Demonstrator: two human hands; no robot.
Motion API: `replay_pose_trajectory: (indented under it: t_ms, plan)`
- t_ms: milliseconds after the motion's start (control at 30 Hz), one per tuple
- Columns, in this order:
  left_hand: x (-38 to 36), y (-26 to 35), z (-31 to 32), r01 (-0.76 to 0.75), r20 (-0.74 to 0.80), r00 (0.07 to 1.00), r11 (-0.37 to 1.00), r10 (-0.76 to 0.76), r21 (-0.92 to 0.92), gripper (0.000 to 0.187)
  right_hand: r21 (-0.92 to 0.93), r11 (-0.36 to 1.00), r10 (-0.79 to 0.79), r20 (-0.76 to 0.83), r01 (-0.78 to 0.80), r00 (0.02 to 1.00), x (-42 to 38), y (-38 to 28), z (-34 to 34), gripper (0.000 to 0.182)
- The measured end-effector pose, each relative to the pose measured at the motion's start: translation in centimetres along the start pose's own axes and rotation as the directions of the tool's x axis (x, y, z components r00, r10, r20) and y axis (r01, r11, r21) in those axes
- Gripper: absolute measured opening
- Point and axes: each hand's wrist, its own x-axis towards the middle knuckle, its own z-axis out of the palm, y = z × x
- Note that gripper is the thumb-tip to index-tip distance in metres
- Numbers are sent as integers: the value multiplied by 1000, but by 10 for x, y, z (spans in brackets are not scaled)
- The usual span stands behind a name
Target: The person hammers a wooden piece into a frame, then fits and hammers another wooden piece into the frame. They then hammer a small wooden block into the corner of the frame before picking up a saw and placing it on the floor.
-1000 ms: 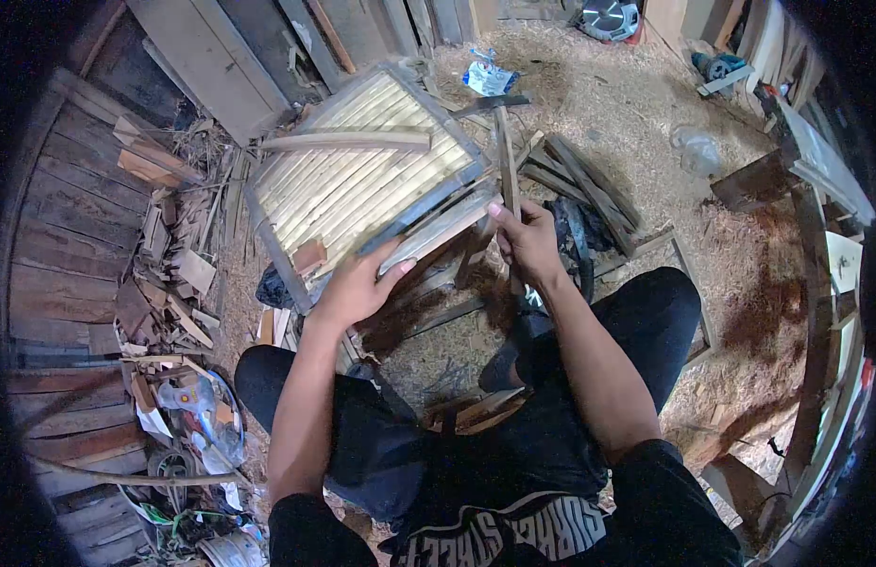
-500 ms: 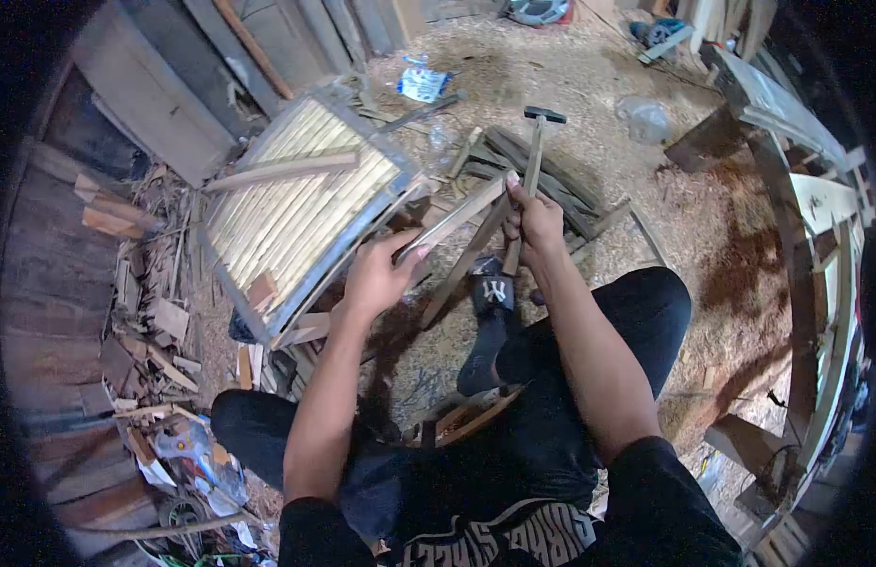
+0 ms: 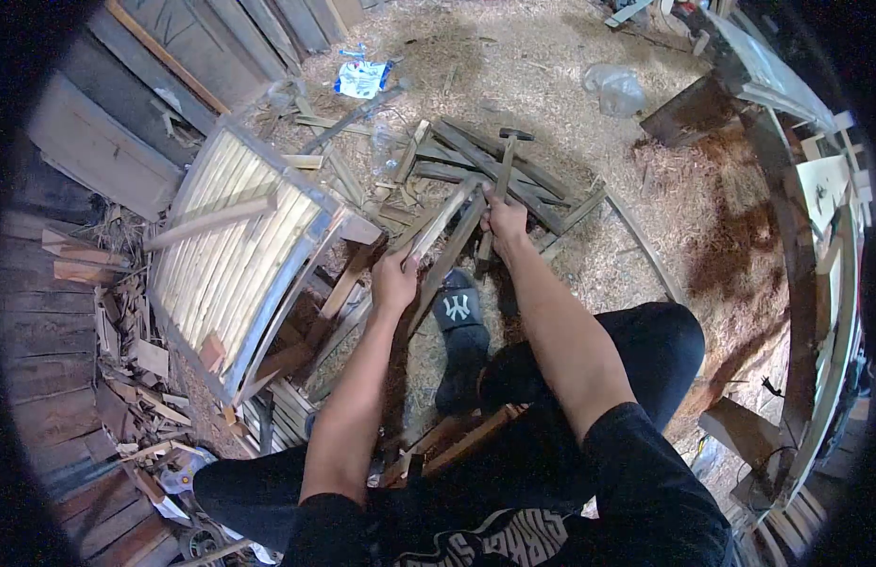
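Note:
My left hand [image 3: 395,282] is closed around the near end of a pale, narrow wooden strip [image 3: 443,221], which slants up and away to the right. My right hand [image 3: 505,223] grips the wooden handle of a hammer [image 3: 507,163], its dark head pointing away from me. The thumb of that hand is by the far end of the strip; whether it pinches the strip is hard to see. Below the strip, a longer dark stick [image 3: 441,268] slants down to the left, beside my foot in a black slide sandal [image 3: 457,307].
A slatted wooden panel in a frame [image 3: 225,250] stands to the left. Dark wood pieces [image 3: 542,194] lie piled beyond my hands. A clear plastic bag [image 3: 615,90] and a white-blue packet [image 3: 362,79] rest on the shavings-covered floor. Scrap wood [image 3: 140,354] lines the left wall.
The view has tilted down and shifted right. Both hands and the hammer are lower over the floor, with the hammer head now against the dark wood pile. Each hand keeps its hold.

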Motion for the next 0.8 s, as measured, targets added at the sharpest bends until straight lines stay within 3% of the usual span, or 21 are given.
replay_pose_trajectory:
  t_ms: [233, 467, 533, 567, 633, 800]
  plan:
    - [35, -44, 36, 21, -90, 996, 999, -23, -30, 37, -236, 972, 15, 39, -6, 999, 40, 42, 3, 34]
    - [46, -75, 48, 47, 58, 997, 999, -47, -1, 34, -289, 957, -39, 9, 40, 999, 66, 87, -6, 40]
    - [45, -85, 54, -16, 31, 999, 999, 17, -38, 34, -523, 841, -167, 0, 142, 986, 73, 95, -8, 42]
    - [45, -89, 56, -15, 33, 999, 999, 16, -39, 34, -524, 840, -166, -2, 140, 986, 74, 99, -12, 42]
    - [46, -91, 55, -55, 38, 998, 998, 56, -26, 34, -732, 649, -302, 3, 208, 953, 44, 69, 0, 45]
    - [42, -85, 45, -97, 43, 994, 995, 99, -38, 35, -767, 615, -281, 0, 180, 960, 37, 61, 2, 51]
